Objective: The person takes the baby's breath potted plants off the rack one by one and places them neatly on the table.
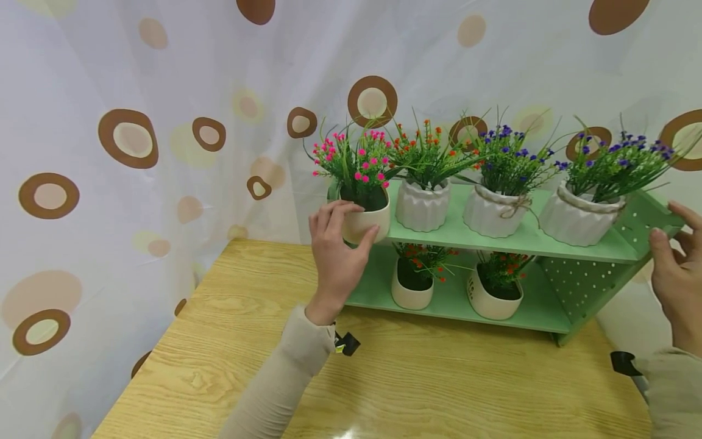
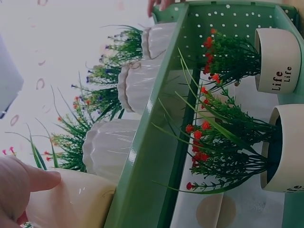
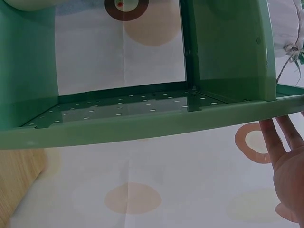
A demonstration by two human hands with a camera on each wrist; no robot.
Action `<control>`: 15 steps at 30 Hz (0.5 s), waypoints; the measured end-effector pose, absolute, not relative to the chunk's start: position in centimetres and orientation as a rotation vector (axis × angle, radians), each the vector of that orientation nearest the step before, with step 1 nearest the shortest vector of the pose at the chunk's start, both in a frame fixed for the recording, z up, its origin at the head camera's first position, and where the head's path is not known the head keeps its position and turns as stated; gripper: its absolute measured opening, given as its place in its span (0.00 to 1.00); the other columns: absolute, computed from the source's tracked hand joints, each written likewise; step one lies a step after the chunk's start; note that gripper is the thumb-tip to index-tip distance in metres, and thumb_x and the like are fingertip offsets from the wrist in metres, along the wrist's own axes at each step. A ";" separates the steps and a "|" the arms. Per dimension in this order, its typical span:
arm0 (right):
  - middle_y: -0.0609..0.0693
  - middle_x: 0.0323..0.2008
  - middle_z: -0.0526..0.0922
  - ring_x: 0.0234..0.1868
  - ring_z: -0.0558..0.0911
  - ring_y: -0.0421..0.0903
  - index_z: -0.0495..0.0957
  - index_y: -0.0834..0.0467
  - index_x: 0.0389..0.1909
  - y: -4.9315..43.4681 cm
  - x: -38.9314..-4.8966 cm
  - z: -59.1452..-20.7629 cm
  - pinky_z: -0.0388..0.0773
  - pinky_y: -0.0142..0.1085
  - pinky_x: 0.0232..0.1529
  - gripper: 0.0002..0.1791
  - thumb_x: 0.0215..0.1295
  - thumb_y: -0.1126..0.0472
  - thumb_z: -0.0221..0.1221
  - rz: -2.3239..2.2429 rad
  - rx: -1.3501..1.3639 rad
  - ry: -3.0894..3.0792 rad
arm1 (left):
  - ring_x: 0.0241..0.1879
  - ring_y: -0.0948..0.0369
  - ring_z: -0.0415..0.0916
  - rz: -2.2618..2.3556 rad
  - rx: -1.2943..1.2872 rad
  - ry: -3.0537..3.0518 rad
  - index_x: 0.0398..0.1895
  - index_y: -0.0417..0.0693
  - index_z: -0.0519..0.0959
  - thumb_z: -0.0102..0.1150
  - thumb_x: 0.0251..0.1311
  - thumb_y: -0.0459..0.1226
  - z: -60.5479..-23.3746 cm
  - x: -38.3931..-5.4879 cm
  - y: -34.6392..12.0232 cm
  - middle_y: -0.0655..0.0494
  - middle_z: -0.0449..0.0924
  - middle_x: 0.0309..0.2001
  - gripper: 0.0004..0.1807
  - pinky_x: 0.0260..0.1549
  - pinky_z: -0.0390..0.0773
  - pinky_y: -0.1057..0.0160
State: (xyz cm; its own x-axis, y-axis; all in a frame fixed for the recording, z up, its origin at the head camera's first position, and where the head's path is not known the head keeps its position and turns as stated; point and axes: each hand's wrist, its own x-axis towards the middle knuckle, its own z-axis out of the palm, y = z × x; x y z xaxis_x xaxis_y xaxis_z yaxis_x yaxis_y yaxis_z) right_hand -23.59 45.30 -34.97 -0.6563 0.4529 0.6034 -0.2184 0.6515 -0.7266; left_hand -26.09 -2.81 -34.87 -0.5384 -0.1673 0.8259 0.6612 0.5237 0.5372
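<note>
My left hand (image 1: 340, 244) holds a cream flowerpot (image 1: 366, 222) with pink flowers at the left end of the green shelf's (image 1: 488, 244) upper board. Its thumb lies along the pot's front and the fingers are at the rim; in the left wrist view the thumb presses on this pot (image 2: 71, 194). At the shelf's right end, my right hand (image 1: 680, 268) touches the perforated side panel (image 1: 581, 286) near its top. The right wrist view has this hand's fingers (image 3: 273, 142) fairly straight, their tips against the panel's outer side.
Along the upper board stand a white fluted pot (image 1: 422, 204) with orange-red flowers and two purple-flowered pots (image 1: 496, 210) tied with twine. Two cream pots (image 1: 412, 292) with red flowers sit on the lower board. The shelf stands on a wooden table (image 1: 219, 341) before a patterned curtain (image 1: 181, 73).
</note>
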 end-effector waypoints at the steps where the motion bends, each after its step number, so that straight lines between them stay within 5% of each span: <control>1: 0.36 0.71 0.67 0.68 0.71 0.35 0.63 0.42 0.78 45.3 -23.6 -34.9 0.67 0.26 0.69 0.26 0.84 0.59 0.45 1.037 -0.183 -2.046 | 0.56 0.48 0.69 -1.136 -0.405 -1.848 0.47 0.45 0.83 0.78 0.57 0.40 -34.9 -26.0 -2.8 0.47 0.79 0.54 0.18 0.58 0.72 0.48; 15: 0.36 0.71 0.67 0.67 0.71 0.35 0.63 0.43 0.78 45.3 -23.5 -35.0 0.69 0.25 0.66 0.26 0.84 0.59 0.45 1.020 -0.157 -2.046 | 0.56 0.48 0.71 -1.161 -0.382 -1.830 0.43 0.44 0.83 0.82 0.52 0.40 -34.8 -25.6 -2.9 0.47 0.80 0.52 0.20 0.58 0.76 0.50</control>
State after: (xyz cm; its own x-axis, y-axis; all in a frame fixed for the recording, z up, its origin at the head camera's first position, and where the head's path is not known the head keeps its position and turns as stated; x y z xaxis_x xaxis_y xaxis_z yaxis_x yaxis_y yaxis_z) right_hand -23.48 45.30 -34.97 -0.6523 0.4360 0.6200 -0.2326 0.6634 -0.7113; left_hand -25.58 -2.94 -34.77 -0.5407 -0.1972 0.8178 0.6559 0.5099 0.5566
